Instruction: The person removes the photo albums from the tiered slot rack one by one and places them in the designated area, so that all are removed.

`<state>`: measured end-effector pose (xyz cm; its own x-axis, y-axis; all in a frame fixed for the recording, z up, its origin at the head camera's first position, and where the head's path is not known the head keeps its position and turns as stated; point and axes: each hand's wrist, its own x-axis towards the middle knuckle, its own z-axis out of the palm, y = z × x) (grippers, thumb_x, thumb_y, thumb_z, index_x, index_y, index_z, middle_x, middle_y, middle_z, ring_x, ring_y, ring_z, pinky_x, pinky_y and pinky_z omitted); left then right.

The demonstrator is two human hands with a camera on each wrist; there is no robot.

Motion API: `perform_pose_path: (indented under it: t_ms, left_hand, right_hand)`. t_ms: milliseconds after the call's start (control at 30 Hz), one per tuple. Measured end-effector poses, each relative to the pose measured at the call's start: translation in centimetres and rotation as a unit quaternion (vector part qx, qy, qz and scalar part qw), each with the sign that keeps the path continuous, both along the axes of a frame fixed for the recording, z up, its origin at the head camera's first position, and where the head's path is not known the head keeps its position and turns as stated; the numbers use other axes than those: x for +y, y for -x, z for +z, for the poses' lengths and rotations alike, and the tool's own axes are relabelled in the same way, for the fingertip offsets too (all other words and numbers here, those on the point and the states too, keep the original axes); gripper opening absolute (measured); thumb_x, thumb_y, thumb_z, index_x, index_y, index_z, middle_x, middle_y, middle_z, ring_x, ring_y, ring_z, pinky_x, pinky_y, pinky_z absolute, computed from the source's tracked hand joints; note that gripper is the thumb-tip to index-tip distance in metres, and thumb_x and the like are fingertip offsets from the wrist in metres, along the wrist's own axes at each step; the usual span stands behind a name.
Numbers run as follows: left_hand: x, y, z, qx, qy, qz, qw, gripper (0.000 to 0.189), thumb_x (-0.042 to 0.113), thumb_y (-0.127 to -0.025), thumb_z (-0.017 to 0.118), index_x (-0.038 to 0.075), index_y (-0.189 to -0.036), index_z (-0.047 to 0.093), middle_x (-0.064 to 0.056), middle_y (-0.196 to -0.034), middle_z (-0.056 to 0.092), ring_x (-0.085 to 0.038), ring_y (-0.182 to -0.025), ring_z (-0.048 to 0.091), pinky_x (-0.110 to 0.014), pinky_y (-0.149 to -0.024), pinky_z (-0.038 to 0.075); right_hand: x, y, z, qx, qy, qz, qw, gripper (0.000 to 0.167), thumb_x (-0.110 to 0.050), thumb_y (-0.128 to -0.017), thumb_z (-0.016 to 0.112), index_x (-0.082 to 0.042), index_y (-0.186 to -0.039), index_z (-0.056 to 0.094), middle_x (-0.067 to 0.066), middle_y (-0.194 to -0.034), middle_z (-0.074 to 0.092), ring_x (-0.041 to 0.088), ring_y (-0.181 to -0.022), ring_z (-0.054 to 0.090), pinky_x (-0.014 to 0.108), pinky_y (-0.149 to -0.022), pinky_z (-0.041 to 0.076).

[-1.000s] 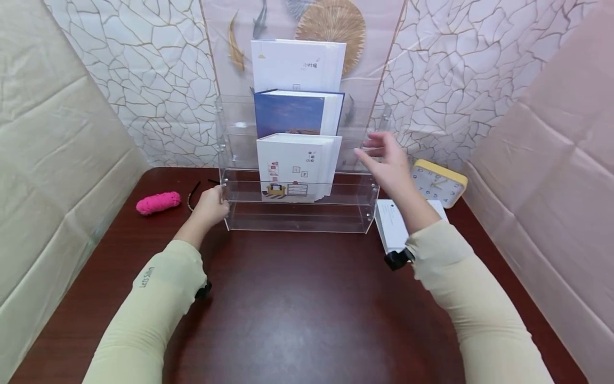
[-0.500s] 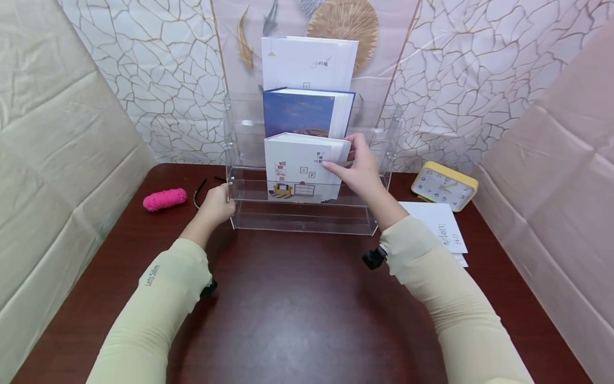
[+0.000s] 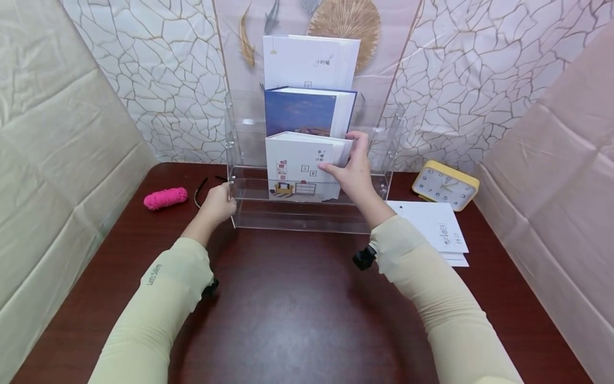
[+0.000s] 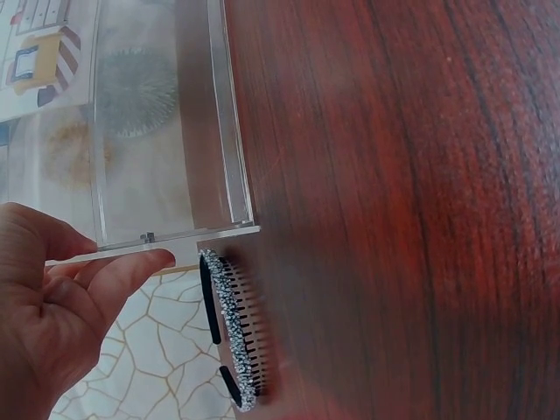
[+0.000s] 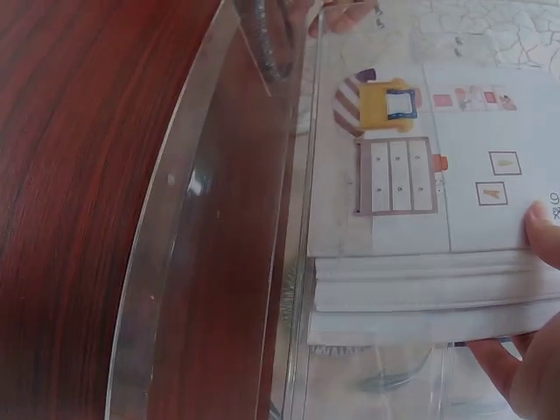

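Observation:
A clear acrylic rack (image 3: 307, 218) with stepped tiers stands at the back of the table. On its front tier leans a white book (image 3: 297, 162) with small drawings on the cover. My right hand (image 3: 354, 165) pinches that book's right edge, thumb on the cover and fingers behind; the right wrist view shows the thumb (image 5: 542, 229) on the cover. My left hand (image 3: 217, 202) grips the rack's left side panel between thumb and fingers, as the left wrist view also shows. Behind stand a blue book (image 3: 302, 112) and, highest, another white book (image 3: 309, 61).
A pink yarn skein (image 3: 165, 198) lies to the left. Near the left hand is a glittery toothed headband (image 4: 232, 332). White books or booklets (image 3: 431, 224) lie to the right, beside a yellow clock (image 3: 446, 185). Curtains bound both sides.
My right hand has come left from beside the rack and taken hold of the front white book's right edge. The left hand keeps its grip on the rack. The head view has shifted slightly.

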<state>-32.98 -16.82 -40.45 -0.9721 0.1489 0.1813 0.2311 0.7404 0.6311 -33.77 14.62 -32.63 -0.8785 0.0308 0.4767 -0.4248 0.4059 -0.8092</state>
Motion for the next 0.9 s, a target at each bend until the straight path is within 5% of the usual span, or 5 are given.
perform_pose_path:
  t_ms: [167, 333, 567, 767, 900]
  left_hand:
    - [0.1, 0.0, -0.1, -0.018, -0.001, -0.003, 0.9998, 0.023, -0.001, -0.084, 0.043, -0.012, -0.103, 0.05, -0.021, -0.083, 0.058, -0.03, -0.076, 0.048, -0.041, -0.069, 0.042]
    - [0.2, 0.1, 0.2, -0.033, -0.007, -0.003, 0.9994, 0.031, -0.001, -0.086, 0.042, -0.013, -0.114, 0.049, -0.027, -0.101, 0.06, -0.029, -0.082, 0.049, -0.042, -0.073, 0.043]
    - [0.1, 0.1, 0.4, -0.036, -0.004, -0.004, 0.9993, 0.028, -0.001, -0.086, 0.043, -0.012, -0.11, 0.048, -0.024, -0.093, 0.058, -0.029, -0.08, 0.048, -0.04, -0.071, 0.042]
    - [-0.1, 0.2, 0.2, -0.031, -0.006, -0.002, 0.9995, 0.026, -0.001, -0.085, 0.043, -0.012, -0.108, 0.049, -0.021, -0.085, 0.056, -0.028, -0.075, 0.047, -0.039, -0.068, 0.041]
    - [-0.1, 0.1, 0.1, -0.034, -0.008, -0.001, 0.9994, 0.025, 0.0, -0.085, 0.043, -0.012, -0.107, 0.049, -0.019, -0.08, 0.054, -0.028, -0.072, 0.046, -0.039, -0.067, 0.041]
  right_hand:
    - [-0.9, 0.3, 0.7, -0.011, 0.031, 0.013, 0.9994, 0.074, -0.005, -0.066, 0.084, -0.008, -0.121, 0.033, 0.014, -0.093, 0.063, 0.023, -0.083, 0.063, 0.033, -0.07, 0.052]
    - [-2.3, 0.5, 2.5, -0.011, -0.029, -0.009, 0.9995, 0.058, -0.012, -0.066, 0.085, -0.005, -0.109, 0.046, 0.009, -0.092, 0.066, 0.02, -0.081, 0.062, 0.031, -0.069, 0.05]
    - [-3.3, 0.8, 3.4, -0.002, -0.089, -0.004, 0.996, 0.053, -0.017, -0.069, 0.084, -0.007, -0.109, 0.051, 0.007, -0.095, 0.063, 0.02, -0.083, 0.056, 0.034, -0.071, 0.046]
    - [-3.6, 0.9, 3.4, 0.012, -0.071, 0.012, 0.9973, 0.052, -0.011, -0.07, 0.082, -0.004, -0.108, 0.048, 0.01, -0.095, 0.062, 0.022, -0.083, 0.055, 0.035, -0.071, 0.046]
    - [-3.5, 1.0, 3.7, 0.011, -0.009, 0.027, 0.9995, 0.053, -0.003, -0.069, 0.081, 0.0, -0.109, 0.047, 0.013, -0.097, 0.062, 0.023, -0.086, 0.057, 0.033, -0.075, 0.047]
